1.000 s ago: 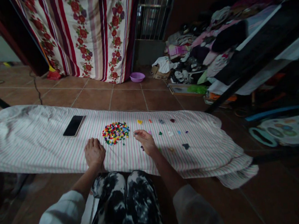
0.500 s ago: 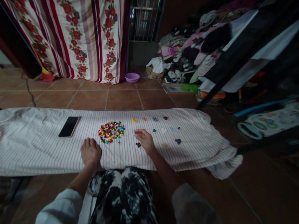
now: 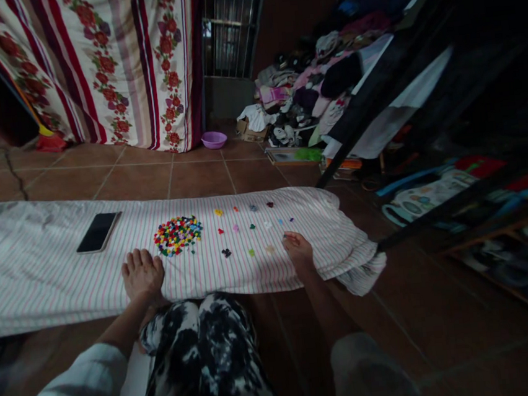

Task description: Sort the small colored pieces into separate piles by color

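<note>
One striped cloth [image 3: 86, 290], white with pink and green lines, spreads lengthwise before the seated person. Beyond it hang a floral curtain [image 3: 125, 68] and, farther right, a heap of clothes [image 3: 309, 88]; a purple bowl [image 3: 214, 140] sits on the floor between them. The pile [image 3: 177, 235], a rounded, loose patch of tiny pieces in red, yellow, green, blue, white and other colours, lies on the cloth between the phone and the small groups. The left hand [image 3: 143, 273] rests palm down just beside the pile, fingers extended, gripping nothing. The right hand [image 3: 299, 250] is low over the right part of the cloth; whether its fingertips meet or pinch a piece cannot be made out. The phone [image 3: 97, 233] lies dark, screen up. Smallest are the groups, three rows sorted by colour: yellow [image 3: 218, 212] in the far row, pink [image 3: 236, 228] in the middle, black [image 3: 226, 252] in the near.
</note>
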The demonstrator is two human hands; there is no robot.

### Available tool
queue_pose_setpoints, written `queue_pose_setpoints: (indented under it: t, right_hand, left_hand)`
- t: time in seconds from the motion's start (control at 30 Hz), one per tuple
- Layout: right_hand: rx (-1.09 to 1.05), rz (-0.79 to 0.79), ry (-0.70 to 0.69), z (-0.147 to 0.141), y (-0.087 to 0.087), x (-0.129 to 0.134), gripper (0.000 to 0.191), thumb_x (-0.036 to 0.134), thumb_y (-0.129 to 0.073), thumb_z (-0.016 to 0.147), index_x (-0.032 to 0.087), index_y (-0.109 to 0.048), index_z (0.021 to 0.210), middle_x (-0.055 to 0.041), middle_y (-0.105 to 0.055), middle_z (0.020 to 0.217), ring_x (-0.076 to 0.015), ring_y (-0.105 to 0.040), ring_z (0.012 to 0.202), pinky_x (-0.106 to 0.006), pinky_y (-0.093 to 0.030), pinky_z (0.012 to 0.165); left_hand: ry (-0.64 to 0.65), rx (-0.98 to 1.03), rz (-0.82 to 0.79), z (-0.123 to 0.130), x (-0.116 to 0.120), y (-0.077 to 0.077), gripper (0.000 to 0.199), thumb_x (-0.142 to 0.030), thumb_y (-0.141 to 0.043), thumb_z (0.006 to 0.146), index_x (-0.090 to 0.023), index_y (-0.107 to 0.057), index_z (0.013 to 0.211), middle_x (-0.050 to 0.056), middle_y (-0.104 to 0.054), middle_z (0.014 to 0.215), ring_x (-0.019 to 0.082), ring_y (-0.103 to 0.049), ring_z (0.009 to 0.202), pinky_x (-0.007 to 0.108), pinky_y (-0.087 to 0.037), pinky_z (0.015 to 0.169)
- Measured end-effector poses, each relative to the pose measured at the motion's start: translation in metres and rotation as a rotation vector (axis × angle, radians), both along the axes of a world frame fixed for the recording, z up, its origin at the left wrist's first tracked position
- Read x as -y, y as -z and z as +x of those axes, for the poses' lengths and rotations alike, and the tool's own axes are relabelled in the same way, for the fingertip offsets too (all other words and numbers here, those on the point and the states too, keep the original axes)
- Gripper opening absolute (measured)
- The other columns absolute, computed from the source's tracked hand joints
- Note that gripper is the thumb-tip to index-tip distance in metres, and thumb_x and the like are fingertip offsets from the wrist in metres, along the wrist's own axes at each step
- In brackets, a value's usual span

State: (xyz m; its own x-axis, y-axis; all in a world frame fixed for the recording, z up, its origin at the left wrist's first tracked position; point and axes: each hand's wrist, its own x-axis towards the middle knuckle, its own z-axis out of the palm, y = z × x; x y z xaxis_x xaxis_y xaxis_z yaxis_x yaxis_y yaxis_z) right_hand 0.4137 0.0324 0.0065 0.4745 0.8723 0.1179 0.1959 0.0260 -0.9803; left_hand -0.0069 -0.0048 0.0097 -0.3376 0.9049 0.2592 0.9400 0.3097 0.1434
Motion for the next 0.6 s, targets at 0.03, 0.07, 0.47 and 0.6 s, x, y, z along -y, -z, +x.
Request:
queue_pose_setpoints:
  t: [0.03, 0.07, 0.47, 0.6]
  right_hand:
    - [0.036, -0.043, 0.046, 0.01, 0.001, 0.004, 0.034, 0.039, -0.063, 0.06, 0.017, -0.064, 0.086, -0.002, -0.063, 0.072, -0.0168, -0.059, 0.069, -0.031, -0.048, 0.065]
    - [0.071, -0.089, 0.095, 0.018, 0.002, 0.007, 0.033, 0.037, -0.061, 0.061, 0.017, -0.064, 0.087, -0.0025, -0.064, 0.073, -0.0173, -0.06, 0.07, -0.03, -0.049, 0.066]
    - [0.561, -0.33, 0.171, 0.036, 0.004, 0.014, 0.028, 0.021, -0.048, 0.074, 0.021, -0.069, 0.092, -0.0051, -0.071, 0.091, -0.0214, -0.063, 0.091, -0.031, -0.047, 0.084]
    - [0.651, -0.349, 0.17, 0.034, 0.007, 0.01, 0.028, 0.019, -0.048, 0.077, 0.022, -0.069, 0.096, -0.0047, -0.071, 0.095, -0.0196, -0.062, 0.089, -0.029, -0.045, 0.08]
  left_hand:
    - [0.001, -0.013, 0.004, 0.0, 0.0, 0.0, 0.047, -0.036, -0.026, 0.092, -0.009, -0.056, 0.116, 0.021, -0.055, 0.129, 0.034, -0.04, 0.132, 0.049, -0.031, 0.107]
    - [0.0, -0.024, 0.006, 0.001, 0.001, -0.001, 0.047, -0.036, -0.025, 0.092, -0.009, -0.056, 0.115, 0.021, -0.055, 0.129, 0.034, -0.04, 0.132, 0.049, -0.032, 0.106]
    - [-0.013, -0.033, -0.012, 0.001, 0.0, -0.001, 0.045, -0.038, -0.026, 0.091, -0.013, -0.055, 0.112, 0.018, -0.056, 0.128, 0.033, -0.043, 0.129, 0.048, -0.033, 0.106]
    - [-0.01, -0.019, -0.012, 0.0, -0.001, 0.0, 0.045, -0.039, -0.026, 0.091, -0.013, -0.055, 0.113, 0.019, -0.056, 0.128, 0.033, -0.042, 0.131, 0.049, -0.033, 0.106]
